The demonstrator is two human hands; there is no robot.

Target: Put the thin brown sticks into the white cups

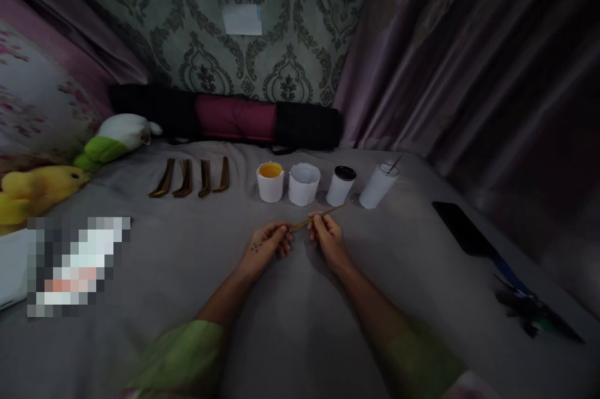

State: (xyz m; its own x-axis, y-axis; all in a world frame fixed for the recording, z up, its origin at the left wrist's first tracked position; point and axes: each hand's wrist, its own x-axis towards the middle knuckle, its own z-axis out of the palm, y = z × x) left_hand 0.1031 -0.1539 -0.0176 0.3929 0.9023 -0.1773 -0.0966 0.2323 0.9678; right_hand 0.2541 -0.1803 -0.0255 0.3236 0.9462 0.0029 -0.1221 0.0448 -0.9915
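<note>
A thin golden-brown strip [301, 224], perhaps a dried leaf or straw, stretches between my hands above the grey sheet. My left hand [269, 244] is closed in a pinch on its near-left end. With thumb and fingers, my right hand [327, 236] grips it farther along, and its free tip points right toward the cups. Just beyond stand a white cup with yellow inside [270, 183], a white cup with pale contents [304, 185], a white cup with a black top [340, 186], and a tilted-looking white container [378, 185] with a thin stick in it.
Several bent brown bundles [182, 178] lie in a row at the back left. Plush toys [42, 189] and a blurred-out flat item [79, 264] are at left. To the right lie a dark phone-like object [462, 228] and a blue strap [513, 277]. A rolled black-and-maroon bundle [234, 117] lines the wall.
</note>
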